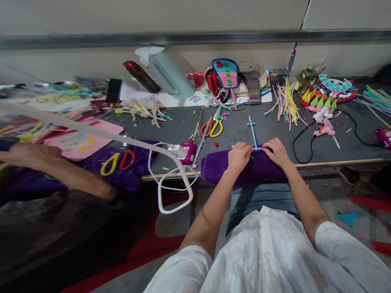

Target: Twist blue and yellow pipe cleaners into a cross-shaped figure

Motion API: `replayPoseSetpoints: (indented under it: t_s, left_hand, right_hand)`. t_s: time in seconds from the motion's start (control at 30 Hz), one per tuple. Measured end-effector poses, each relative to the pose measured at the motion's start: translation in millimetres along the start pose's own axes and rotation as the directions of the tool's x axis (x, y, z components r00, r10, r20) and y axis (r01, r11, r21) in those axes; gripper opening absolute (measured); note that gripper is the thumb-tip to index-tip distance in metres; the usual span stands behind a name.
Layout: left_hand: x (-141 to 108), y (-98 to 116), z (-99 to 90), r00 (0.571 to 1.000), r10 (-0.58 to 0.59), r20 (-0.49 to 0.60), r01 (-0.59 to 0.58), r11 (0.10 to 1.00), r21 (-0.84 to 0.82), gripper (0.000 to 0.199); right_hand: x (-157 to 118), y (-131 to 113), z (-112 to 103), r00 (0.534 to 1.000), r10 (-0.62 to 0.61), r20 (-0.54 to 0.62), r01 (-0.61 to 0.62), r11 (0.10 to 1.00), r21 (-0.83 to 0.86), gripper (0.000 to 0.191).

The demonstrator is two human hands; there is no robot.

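Observation:
Over a folded purple cloth [214, 166] at the table's front edge, both my hands are closed in a pinch. My left hand [239, 156] and my right hand [277, 152] grip opposite sides of the lower crosspiece on a light blue pipe cleaner [253, 133] shape. Its long stem points away from me, with a short crossbar near the far end. The fingertips partly hide the ends I hold. Beyond my left hand lie orange and yellow scissors [216, 128] and a small red bit [216, 144].
A white lamp arm [174, 211] hangs at left, near a magenta device [187, 151] with a white cord. A co-worker's arm [70, 171] rests farther left. Bundled pipe cleaners [287, 103] and a corded pink glue gun [324, 129] lie at right.

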State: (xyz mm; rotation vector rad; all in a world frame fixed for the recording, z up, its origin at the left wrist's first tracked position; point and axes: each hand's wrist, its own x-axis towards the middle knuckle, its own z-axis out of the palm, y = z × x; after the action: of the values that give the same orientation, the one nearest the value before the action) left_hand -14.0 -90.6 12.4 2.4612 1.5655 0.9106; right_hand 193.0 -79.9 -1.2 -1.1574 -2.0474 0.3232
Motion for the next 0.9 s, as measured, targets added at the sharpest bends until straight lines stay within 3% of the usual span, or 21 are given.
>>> replayPoseSetpoints:
  t_s: [0.07,0.17,0.23,0.33,0.43,0.5,0.57,0.63,0.7,0.77,0.9]
  left_hand:
    - [1.7,-5.7,-0.1,0.998,-0.009,-0.058,0.004,0.996,-0.084,0.024]
    - [2.9,-12.0,0.6,0.99,-0.068,-0.122,0.044,0.98,-0.194,0.018]
    - [2.7,-12.4,1.7,0.983,-0.116,-0.141,0.08,0.968,-0.236,0.017]
    - [3.0,-7.5,2.7,0.978,-0.15,-0.148,0.103,0.954,-0.282,0.017]
    - [8.3,-1.7,0.0,0.966,-0.198,-0.168,0.116,0.907,-0.405,0.012]
    - [16.3,-1.3,-4.6,0.932,-0.318,-0.177,0.163,0.8,-0.578,0.024]
    - [27.5,-5.1,-11.8,0.875,-0.476,-0.09,0.227,0.567,-0.792,0.042]
    - [40.5,-12.7,-21.2,0.838,-0.526,0.142,0.307,0.241,-0.921,0.049]
    - [54.2,-21.6,-31.8,0.837,-0.367,0.406,0.445,0.024,-0.895,0.05]
    - [68.0,-29.5,-41.7,0.825,-0.226,0.518,0.532,0.0,-0.847,0.047]
    - [95.7,-38.3,-54.8,0.862,-0.166,0.479,0.494,0.066,-0.867,0.045]
  right_hand:
    - [-0.1,7.8,-4.3,0.991,0.096,-0.095,-0.089,0.993,0.076,0.021]
    - [1.8,17.2,-6.2,0.915,0.373,-0.154,-0.326,0.908,0.263,0.026]
    - [5.8,18.1,-3.6,0.85,0.526,-0.024,-0.465,0.771,0.434,0.029]
    - [16.0,11.5,0.9,0.772,0.608,0.182,-0.566,0.53,0.631,0.034]
    - [29.4,3.0,-1.0,0.756,0.632,0.171,-0.511,0.406,0.757,0.041]
    - [39.4,0.3,-6.0,0.775,0.627,0.087,-0.423,0.411,0.808,0.041]
    - [50.1,0.4,-11.9,0.793,0.609,0.0,-0.344,0.448,0.825,0.039]
    - [61.6,2.4,-17.1,0.807,0.587,-0.066,-0.29,0.491,0.821,0.037]
    - [74.1,5.3,-21.0,0.821,0.56,-0.115,-0.25,0.532,0.809,0.035]
    - [87.5,8.1,-24.0,0.833,0.533,-0.146,-0.218,0.559,0.8,0.034]
    - [116.5,11.0,-27.0,0.84,0.506,-0.197,-0.145,0.558,0.817,0.033]
